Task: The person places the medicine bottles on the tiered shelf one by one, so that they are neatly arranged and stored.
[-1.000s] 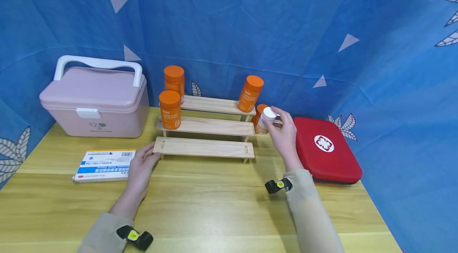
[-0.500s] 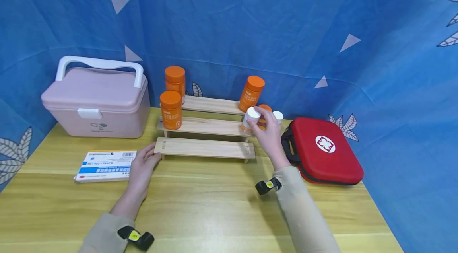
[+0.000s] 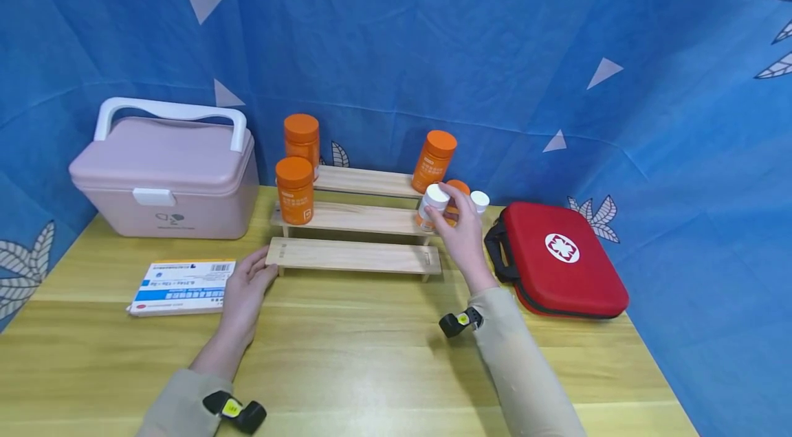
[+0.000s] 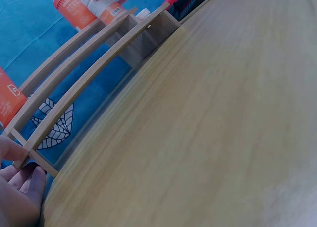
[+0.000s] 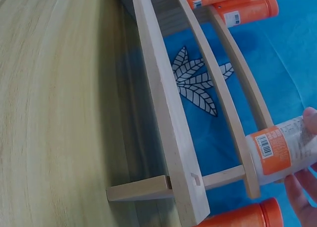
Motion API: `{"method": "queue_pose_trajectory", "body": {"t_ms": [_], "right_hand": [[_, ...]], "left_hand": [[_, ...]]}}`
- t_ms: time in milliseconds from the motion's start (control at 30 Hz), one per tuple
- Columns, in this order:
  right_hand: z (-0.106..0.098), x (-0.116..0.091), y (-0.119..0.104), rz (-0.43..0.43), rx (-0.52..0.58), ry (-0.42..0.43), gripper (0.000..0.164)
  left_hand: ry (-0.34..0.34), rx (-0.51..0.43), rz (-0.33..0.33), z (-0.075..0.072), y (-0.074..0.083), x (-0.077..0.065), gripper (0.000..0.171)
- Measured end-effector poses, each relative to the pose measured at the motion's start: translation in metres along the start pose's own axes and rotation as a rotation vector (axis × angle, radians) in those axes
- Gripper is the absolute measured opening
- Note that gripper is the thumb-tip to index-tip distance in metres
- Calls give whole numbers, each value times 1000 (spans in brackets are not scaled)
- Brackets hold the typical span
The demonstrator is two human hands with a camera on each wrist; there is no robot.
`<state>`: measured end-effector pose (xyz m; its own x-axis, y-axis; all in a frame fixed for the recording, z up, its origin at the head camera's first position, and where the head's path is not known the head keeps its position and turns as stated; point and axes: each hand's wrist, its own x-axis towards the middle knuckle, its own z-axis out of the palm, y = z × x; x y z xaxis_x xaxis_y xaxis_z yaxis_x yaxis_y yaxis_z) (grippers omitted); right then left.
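A three-step wooden rack (image 3: 353,255) stands mid-table. At its lowest step's left end, my left hand (image 3: 243,293) grips the wood, thumb and fingers around the end piece in the left wrist view. My right hand (image 3: 465,239) pinches a white-capped pill bottle (image 3: 436,199) between thumb and fingers. That bottle is upright at the right end of the middle step, its base right at the board (image 5: 247,175) in the right wrist view. Orange bottles stand on the middle step's left end (image 3: 295,191) and on the top step's left (image 3: 302,138) and right (image 3: 434,163).
Behind my right hand are another orange bottle (image 3: 459,185) and a white-capped bottle (image 3: 479,199), right of the rack. A red first-aid case (image 3: 569,272) lies at the right. A pink lidded box (image 3: 163,183) and flat medicine boxes (image 3: 182,289) are on the left. Blue cloth (image 3: 495,45) hangs behind.
My right hand has carried the white-capped bottle leftward to the middle step's right end, then stayed nearly still. The case's handle and the other white cap came into view. My left hand stayed put.
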<state>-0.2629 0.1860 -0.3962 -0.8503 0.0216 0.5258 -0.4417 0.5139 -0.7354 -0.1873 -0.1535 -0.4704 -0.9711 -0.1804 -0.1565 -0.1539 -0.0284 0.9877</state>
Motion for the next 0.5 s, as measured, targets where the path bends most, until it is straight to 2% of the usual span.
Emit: {"method": "queue_pose_trajectory", "body": {"t_ms": [233, 333, 500], "right_hand": [[-1, 0, 1, -2, 0, -12, 47], [-4, 0, 0, 2, 3, -43, 53], [-14, 0, 2, 54, 54, -90, 60]], "left_hand": [[4, 11, 8, 1, -1, 0, 51], [6, 9, 8, 1, -2, 0, 51], [3, 3, 9, 1, -2, 0, 51]]}}
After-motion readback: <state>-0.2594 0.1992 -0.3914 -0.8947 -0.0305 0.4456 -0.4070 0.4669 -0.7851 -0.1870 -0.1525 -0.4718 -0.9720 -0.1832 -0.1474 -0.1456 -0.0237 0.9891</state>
